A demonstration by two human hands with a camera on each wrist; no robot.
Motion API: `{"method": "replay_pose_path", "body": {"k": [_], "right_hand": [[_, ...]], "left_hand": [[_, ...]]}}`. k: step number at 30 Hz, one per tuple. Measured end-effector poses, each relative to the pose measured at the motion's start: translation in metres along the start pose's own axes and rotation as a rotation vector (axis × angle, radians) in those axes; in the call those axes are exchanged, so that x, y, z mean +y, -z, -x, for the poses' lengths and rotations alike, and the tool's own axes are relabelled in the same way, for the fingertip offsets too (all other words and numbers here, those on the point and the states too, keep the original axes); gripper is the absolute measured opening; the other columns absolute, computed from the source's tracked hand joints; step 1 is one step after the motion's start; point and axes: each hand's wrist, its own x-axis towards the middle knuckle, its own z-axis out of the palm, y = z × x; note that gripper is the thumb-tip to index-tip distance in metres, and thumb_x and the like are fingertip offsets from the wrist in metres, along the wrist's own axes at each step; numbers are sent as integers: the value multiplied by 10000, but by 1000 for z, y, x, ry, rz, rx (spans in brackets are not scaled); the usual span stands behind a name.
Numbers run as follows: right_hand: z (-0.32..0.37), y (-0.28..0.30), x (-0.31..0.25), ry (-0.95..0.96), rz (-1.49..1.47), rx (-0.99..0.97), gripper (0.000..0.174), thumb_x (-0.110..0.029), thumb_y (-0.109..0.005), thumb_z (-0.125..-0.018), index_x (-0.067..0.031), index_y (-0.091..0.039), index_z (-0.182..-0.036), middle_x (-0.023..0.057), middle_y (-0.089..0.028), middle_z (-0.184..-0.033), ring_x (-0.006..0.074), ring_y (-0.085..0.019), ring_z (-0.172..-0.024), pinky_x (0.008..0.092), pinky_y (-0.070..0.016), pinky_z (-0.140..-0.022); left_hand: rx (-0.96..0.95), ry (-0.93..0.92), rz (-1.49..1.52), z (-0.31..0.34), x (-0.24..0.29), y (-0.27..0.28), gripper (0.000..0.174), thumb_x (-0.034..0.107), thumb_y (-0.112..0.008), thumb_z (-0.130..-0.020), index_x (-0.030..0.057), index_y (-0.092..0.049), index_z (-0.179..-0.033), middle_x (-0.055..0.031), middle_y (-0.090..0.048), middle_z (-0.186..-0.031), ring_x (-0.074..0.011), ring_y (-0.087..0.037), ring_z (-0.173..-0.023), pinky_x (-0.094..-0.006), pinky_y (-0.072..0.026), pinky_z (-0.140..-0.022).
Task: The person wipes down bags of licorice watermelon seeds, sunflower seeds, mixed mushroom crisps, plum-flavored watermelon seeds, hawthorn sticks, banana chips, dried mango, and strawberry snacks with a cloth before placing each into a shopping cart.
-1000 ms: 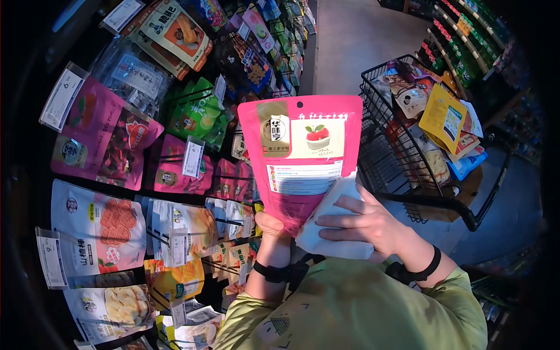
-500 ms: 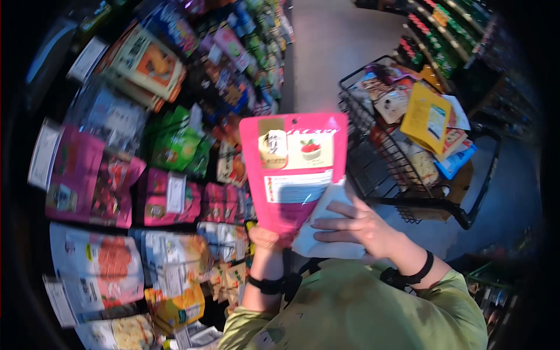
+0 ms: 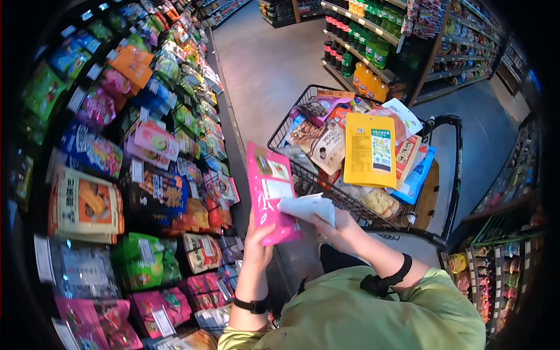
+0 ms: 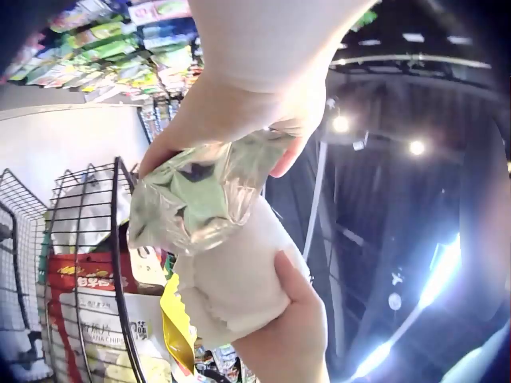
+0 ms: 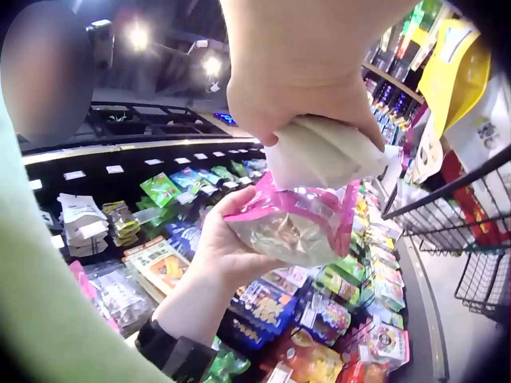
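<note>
A pink pouch (image 3: pixel 269 195) stands upright, slightly tilted, in front of the person in the head view. The left hand (image 3: pixel 259 239) grips its lower left side, thumb on the front. A folded white cloth (image 3: pixel 309 208) is pinched by the right hand (image 3: pixel 338 228) and lies against the pouch's right side. From the left wrist view, the pouch's silvery bottom (image 4: pixel 200 195) shows under the left hand (image 4: pixel 247 104), with the cloth (image 4: pixel 239 279) beside it. In the right wrist view the right hand (image 5: pixel 307 88) holds the cloth (image 5: pixel 319 155) over the pouch (image 5: pixel 295 227).
A black wire cart (image 3: pixel 303 175) full of packages stands ahead to the right, a yellow pouch (image 3: pixel 369 149) on top. Hanging snack bags (image 3: pixel 87 204) line the left side. Bottle shelves (image 3: pixel 361 46) stand beyond the cart, and the floor (image 3: pixel 262 58) runs between.
The head view has swung toward the cart and aisle. The pink pouch has turned partly sideways and sits lower; the right hand's spread fingers now pinch the cloth at the pouch's side.
</note>
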Motion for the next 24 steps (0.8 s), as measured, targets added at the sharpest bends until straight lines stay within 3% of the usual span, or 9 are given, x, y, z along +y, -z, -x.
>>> {"method": "replay_pose_path", "body": {"k": [2,3,7,8,10,15,17,19,24], "right_hand": [[-25,13,20,128,13,201,339,-207,-497,-908,-2,-516,-1176,75,-600,-864,136,-547,-773,283,-454,-697],[-29,34,-22,-243,-46,110,327,-200,-492,-908,1,-522,-1165,93,-603,-952,152,-548,-872,294,-443,-789],[-56,64,16,133,82,297,306,-181,-473,-914,12,-523,-1147,95,-594,-938,178,-538,-870,312,-435,-803],[-59,71,20,64,72,313,295,-165,-477,-906,4,-534,-1141,143,-597,-975,235,-557,-910,330,-432,-826],[-72,82,18,-43,75,310,286,-157,-488,-895,-7,-546,-1130,199,-591,-1018,309,-573,-954,346,-428,-849],[-87,97,35,-107,164,303,293,-172,-486,-914,19,-524,-1132,110,-589,-928,192,-533,-859,304,-434,-779],[-97,96,44,-39,189,274,277,-156,-493,-906,26,-527,-1113,137,-595,-947,221,-553,-873,304,-436,-770],[-109,94,32,-94,109,188,297,-147,-548,-843,4,-554,-1099,217,-567,-1072,366,-535,-1009,402,-405,-880],[-130,56,74,80,852,-34,583,-137,-616,-730,-29,-424,-1270,151,-486,-1251,306,-430,-1192,519,-243,-1022]], "left_hand": [[-134,-243,-248,-48,13,-42,705,12,-522,-790,57,-206,-1419,-139,-451,-1295,-240,-462,-1177,-341,-353,-998],[-148,-334,-411,-72,15,-60,719,49,-531,-814,54,-162,-1432,-141,-393,-1347,-239,-443,-1192,-331,-333,-1004],[-64,-817,-1196,-177,-27,-75,799,237,-601,-817,98,-125,-1443,-255,-66,-1464,-421,-157,-1334,-444,-201,-1069],[-60,-813,-1194,-187,-32,-81,799,237,-601,-817,98,-125,-1443,-255,-66,-1464,-421,-157,-1334,-444,-201,-1069],[-30,-487,-1887,-204,-36,-91,730,322,-567,-838,201,-174,-1441,-225,-60,-1476,-464,-120,-1329,-544,-148,-1063],[-276,-546,-1971,-263,-75,-47,609,354,-520,-866,350,-236,-1404,-121,-74,-1500,-445,-111,-1339,-592,-150,-1047],[-265,-524,-1676,-279,-75,-34,614,276,-531,-854,351,-254,-1397,-129,-109,-1492,-433,-140,-1339,-599,-161,-1043],[-266,-467,-1830,-285,-62,-34,586,318,-505,-867,351,-254,-1396,-121,-114,-1493,-418,-142,-1344,-609,-147,-1040],[-292,-348,-1976,-291,-47,-23,557,459,-432,-877,351,-249,-1393,-100,-118,-1497,-369,-153,-1356,-614,-116,-1038]]}}
